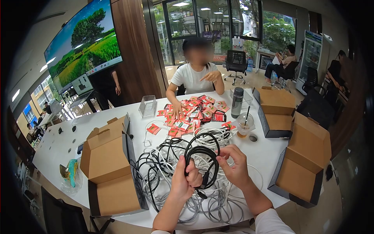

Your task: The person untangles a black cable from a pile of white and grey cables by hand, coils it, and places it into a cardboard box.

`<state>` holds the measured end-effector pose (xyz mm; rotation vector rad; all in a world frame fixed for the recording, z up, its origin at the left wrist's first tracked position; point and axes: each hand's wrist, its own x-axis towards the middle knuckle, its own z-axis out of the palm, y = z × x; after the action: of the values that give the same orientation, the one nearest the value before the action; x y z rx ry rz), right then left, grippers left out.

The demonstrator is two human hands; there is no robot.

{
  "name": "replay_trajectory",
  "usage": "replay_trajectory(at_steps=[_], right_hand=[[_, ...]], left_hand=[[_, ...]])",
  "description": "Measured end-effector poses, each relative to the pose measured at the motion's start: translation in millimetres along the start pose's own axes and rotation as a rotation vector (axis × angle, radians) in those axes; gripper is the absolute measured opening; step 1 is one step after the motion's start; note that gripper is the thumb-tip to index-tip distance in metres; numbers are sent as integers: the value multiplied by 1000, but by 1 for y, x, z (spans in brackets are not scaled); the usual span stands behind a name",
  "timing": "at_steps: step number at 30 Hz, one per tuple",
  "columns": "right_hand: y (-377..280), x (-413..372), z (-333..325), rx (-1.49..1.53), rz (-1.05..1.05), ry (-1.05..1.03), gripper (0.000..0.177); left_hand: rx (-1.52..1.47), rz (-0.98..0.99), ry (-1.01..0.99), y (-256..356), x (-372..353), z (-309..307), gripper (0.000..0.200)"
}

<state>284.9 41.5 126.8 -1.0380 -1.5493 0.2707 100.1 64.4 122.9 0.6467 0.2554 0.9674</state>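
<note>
A coiled black cable (203, 151) is held up over the table, with my left hand (186, 178) closed in a fist around its near side. A dark plug end hangs below that fist. My right hand (236, 167) has thumb and forefinger pinched at the coil's right edge, on a strand of the same cable. Beneath both hands lies a tangled heap of cables: black cables (159, 159) on the left, white cables (249, 173) around the middle, and grey cables (218, 212) at the near edge.
Open cardboard boxes stand at left (113, 191) and right (298, 171). Across the white table (58, 146), a person's hand rests on red sachets (191, 113). A dark bottle (237, 103), a plastic cup (244, 125) and a clear container (148, 107) stand farther back.
</note>
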Motion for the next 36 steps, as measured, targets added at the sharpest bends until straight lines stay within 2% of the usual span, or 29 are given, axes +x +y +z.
replay_trajectory(at_steps=[3,6,7,10,13,16,25,29,30,32,34,36], right_hand=[[0,1,0,34,-15,-17,19],[4,0,5,361,91,-48,24],[9,-1,3,396,100,-117,30],[5,-3,4,611,276,-174,32],[9,-7,4,623,301,-197,34],[3,-5,4,391,286,-160,33],[0,-6,10,279,336,-123,31],[8,-6,11,93,265,-81,39],[3,-5,11,19,345,-98,36],[14,-7,13,-101,100,-94,26],[19,-6,16,-55,56,-47,16],[22,-5,14,-68,37,-65,16]], left_hand=[[-33,-26,-28,1,0,0,48],[-61,-49,-51,1,-1,0,49],[-69,-56,-60,2,-1,0,49],[-109,-79,-90,-1,0,-3,49],[-109,-84,-119,-3,0,-4,48],[-81,-93,-84,-4,1,-2,48],[32,-93,43,-5,-3,6,48],[127,-49,78,-17,-2,6,48],[164,-26,52,-22,-2,5,49],[337,28,0,-30,-5,15,49],[415,51,28,-32,-8,18,48],[357,35,32,-26,-6,17,48]])
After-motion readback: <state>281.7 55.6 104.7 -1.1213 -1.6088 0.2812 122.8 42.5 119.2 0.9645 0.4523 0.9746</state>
